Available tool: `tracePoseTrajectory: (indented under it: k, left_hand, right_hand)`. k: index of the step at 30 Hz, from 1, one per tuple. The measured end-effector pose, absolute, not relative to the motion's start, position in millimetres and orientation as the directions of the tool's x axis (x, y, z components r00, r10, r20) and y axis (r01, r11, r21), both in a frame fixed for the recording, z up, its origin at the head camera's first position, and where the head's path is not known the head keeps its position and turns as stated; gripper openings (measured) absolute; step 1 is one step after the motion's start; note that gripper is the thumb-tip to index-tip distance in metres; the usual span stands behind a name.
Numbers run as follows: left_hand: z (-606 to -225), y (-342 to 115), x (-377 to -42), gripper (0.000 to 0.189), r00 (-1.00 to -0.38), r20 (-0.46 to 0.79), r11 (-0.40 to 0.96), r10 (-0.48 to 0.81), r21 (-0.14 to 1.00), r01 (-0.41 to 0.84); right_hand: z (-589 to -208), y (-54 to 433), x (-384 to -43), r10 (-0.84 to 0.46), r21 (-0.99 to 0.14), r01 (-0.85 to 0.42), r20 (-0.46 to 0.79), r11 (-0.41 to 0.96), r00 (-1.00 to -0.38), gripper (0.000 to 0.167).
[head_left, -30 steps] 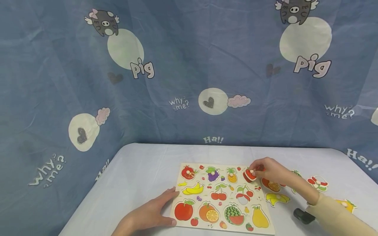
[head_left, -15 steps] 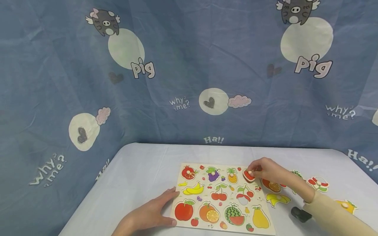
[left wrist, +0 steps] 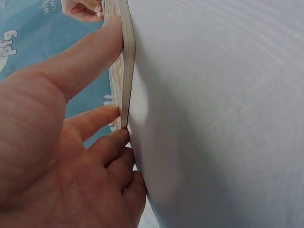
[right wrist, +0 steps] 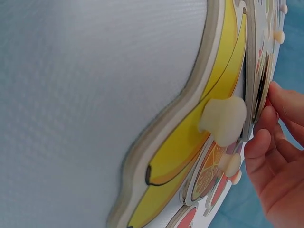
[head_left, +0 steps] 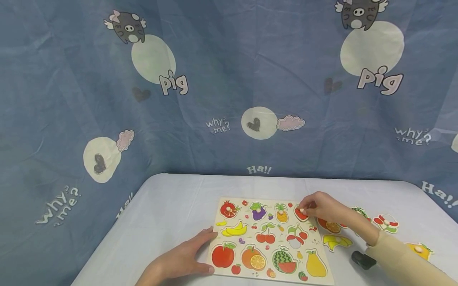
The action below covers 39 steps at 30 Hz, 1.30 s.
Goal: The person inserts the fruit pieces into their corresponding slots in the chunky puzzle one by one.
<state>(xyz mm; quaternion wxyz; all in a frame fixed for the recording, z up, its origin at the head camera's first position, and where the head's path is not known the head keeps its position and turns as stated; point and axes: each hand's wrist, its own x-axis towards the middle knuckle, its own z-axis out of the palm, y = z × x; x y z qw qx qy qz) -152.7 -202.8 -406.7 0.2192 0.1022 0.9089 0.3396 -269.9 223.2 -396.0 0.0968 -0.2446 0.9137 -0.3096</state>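
A flat wooden fruit puzzle board [head_left: 266,247] lies on the white table. In the head view my right hand [head_left: 323,206] pinches a red strawberry puzzle piece [head_left: 301,213] by its small knob, at the board's far right corner. The right wrist view shows that piece still slightly tilted against the board, partly covered by the right hand [right wrist: 280,137]. My left hand [head_left: 182,256] rests along the board's left edge, thumb near the front corner. Thumb and fingertips of the left hand [left wrist: 71,123] touch the board's rim in the left wrist view. Knobbed pomegranate [head_left: 228,209], grape [head_left: 258,212] and pineapple [head_left: 281,215] pieces sit in the far row.
Right of the board lie loose knobbed pieces: a banana [head_left: 336,240], an orange [head_left: 332,226], a watermelon [head_left: 360,212], a red-and-green one [head_left: 385,223] and a yellow one [head_left: 418,249]. A black object [head_left: 363,260] shows beside the right sleeve. A blue patterned cloth [head_left: 229,79] hangs behind the table.
My right hand has shifted slightly left, and the strawberry piece has turned and tipped down flatter against the board. The left hand and the board stay where they were.
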Motion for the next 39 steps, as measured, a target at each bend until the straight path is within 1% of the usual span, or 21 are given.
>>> tracePoseTrajectory:
  k: [5,18,23,30,34,39]
  left_hand:
    - [-407,-203,-153,0.088,-0.883,-0.332,0.749,0.33,0.662,0.031]
    - [-406,-202,-152,0.088,-0.884,-0.329,0.754,0.332,0.656,0.039]
    - [-407,-202,-153,0.088,-0.884,-0.332,0.756,0.328,0.654,0.036]
    - [-406,-201,-153,0.088,-0.883,-0.336,0.76,0.327,0.649,0.035]
    - [-405,-201,-153,0.089,-0.885,-0.34,0.762,0.318,0.646,0.026]
    - [-404,-200,-152,0.089,-0.886,-0.34,0.764,0.314,0.645,0.024]
  right_hand:
    - [-397,222,-270,-0.486,-0.609,-0.367,-0.035,0.703,-0.873,0.01]
    - [-400,224,-273,-0.482,-0.607,-0.361,-0.042,0.708,-0.875,0.011]
    - [-399,224,-271,-0.458,-0.616,-0.33,-0.057,0.716,-0.887,0.011]
    - [-397,225,-269,-0.432,-0.63,-0.293,-0.075,0.719,-0.899,0.016]
    - [-395,226,-268,-0.443,-0.649,-0.3,-0.064,0.699,-0.894,0.016]
    - [-388,230,-265,-0.484,-0.65,-0.359,-0.015,0.67,-0.875,0.017]
